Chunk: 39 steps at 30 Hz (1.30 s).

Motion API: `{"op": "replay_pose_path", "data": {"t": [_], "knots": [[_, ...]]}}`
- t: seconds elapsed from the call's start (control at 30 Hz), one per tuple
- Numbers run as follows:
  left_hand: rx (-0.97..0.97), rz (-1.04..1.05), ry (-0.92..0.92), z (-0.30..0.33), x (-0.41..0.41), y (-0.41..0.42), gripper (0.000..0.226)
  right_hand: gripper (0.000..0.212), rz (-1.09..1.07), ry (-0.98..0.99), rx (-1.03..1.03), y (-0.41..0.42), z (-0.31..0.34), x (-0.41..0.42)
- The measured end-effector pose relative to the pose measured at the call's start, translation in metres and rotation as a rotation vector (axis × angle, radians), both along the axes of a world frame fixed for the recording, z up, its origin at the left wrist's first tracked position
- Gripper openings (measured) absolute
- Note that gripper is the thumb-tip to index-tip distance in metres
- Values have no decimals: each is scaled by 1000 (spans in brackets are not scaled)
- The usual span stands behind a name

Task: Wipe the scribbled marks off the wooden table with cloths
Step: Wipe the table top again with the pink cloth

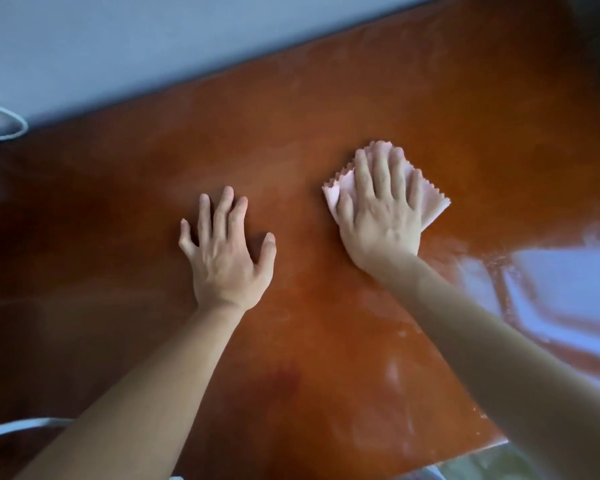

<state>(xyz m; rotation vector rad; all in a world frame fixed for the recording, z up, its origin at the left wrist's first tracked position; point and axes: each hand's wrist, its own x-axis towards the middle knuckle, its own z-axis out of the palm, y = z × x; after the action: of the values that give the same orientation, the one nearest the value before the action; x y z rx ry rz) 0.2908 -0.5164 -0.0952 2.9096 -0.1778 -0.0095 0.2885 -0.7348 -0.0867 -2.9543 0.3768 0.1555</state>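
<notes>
A glossy reddish-brown wooden table point(291, 133) fills the view. My right hand point(381, 209) lies flat, fingers spread, pressing a folded pink cloth point(433, 206) with zigzag edges onto the tabletop right of centre. My left hand point(226, 247) rests palm down on the bare wood to the left of it, fingers apart and holding nothing. Faint whitish smears point(392, 375) show on the wood near the front right. No sharp scribbled marks can be made out; the picture is slightly blurred.
A pale wall point(153, 39) runs along the table's far edge. A white curved cable point(4, 123) lies at the far left edge, and another white curved object point(18, 426) is at the lower left. A bright window reflection point(561, 289) glares at the right.
</notes>
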Motion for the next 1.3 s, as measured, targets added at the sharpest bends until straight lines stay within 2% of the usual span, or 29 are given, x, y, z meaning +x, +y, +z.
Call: {"op": "replay_pose_path", "data": {"t": [0.17,0.3,0.5,0.63,0.83,0.97,1.03,1.17,1.23,1.3], "knots": [[4,-5,6,1,-1,0,64,62,248,-25,80,66,0,-82],[-2,-7,15,1,0,0,66,61,387,-25,84,40,0,-82],[-17,-18,23,4,0,-2,71,70,-30,24,7,-40,1,-39],[-16,-35,17,2,0,0,71,67,-150,3,17,13,2,-62],[-4,-62,-9,-2,1,3,71,64,160,-2,132,163,3,-160],[-14,-66,-15,-1,1,3,70,64,325,4,121,145,2,-166],[-5,-71,-10,-1,2,3,71,64,223,-21,105,104,2,-157],[-13,-76,-3,-2,1,4,71,71,-129,19,40,11,2,-136],[-20,-74,-9,-2,2,4,71,72,-217,22,31,-1,3,-131],[-21,-72,-8,-3,1,3,72,69,-280,-11,23,20,1,-133]]}}
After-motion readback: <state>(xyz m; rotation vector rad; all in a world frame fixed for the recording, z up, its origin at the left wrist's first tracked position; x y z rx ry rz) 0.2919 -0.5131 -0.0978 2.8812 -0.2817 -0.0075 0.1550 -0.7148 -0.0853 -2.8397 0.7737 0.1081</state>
